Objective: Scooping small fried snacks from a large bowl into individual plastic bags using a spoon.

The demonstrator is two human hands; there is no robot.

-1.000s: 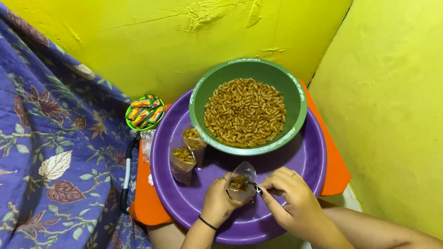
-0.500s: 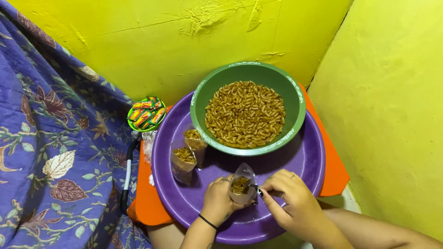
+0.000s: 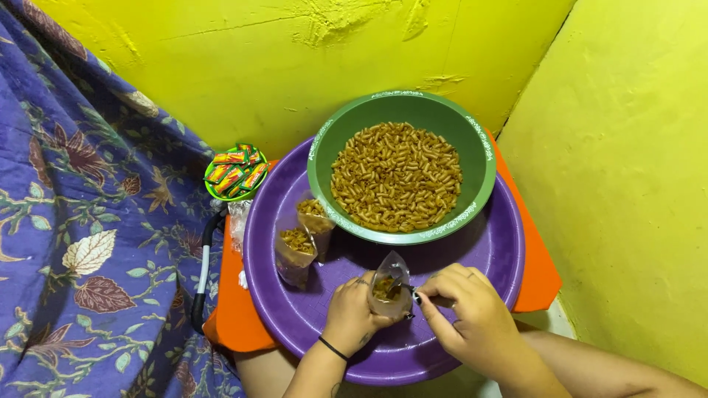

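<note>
The small clear bag (image 3: 389, 287) you are filling stands upright over the near part of the purple basin (image 3: 487, 250), its mouth open and a little heap of brown snack pieces sitting in its lower half. Your left hand (image 3: 352, 313) is wrapped around the bag from the left, fingers clenched on the plastic and holding it up. Your right hand (image 3: 464, 309) sits just to the right of it, its fingers pinched on the handle of a spoon (image 3: 404, 287) whose bowl dips into the bag's mouth; the handle is mostly hidden under your fingers. A thin black band circles your left wrist.

Farther left in the basin, two more filled bags (image 3: 304, 236) lean against each other, upright and touching, close to the rim of the green bowl (image 3: 324, 158). That bowl rests in the far half of the basin and is heaped with the same ridged brown pieces (image 3: 396, 177).

The basin lies on an orange surface (image 3: 542, 276) pushed into a corner of yellow walls (image 3: 221, 66). Just left of the basin, a small green dish (image 3: 212, 193) holds a pile of striped wrapped sweets (image 3: 234, 173). A blue floral cloth (image 3: 88, 221) hangs down the left side, with a dark curved handle (image 3: 203, 273) beside it.
</note>
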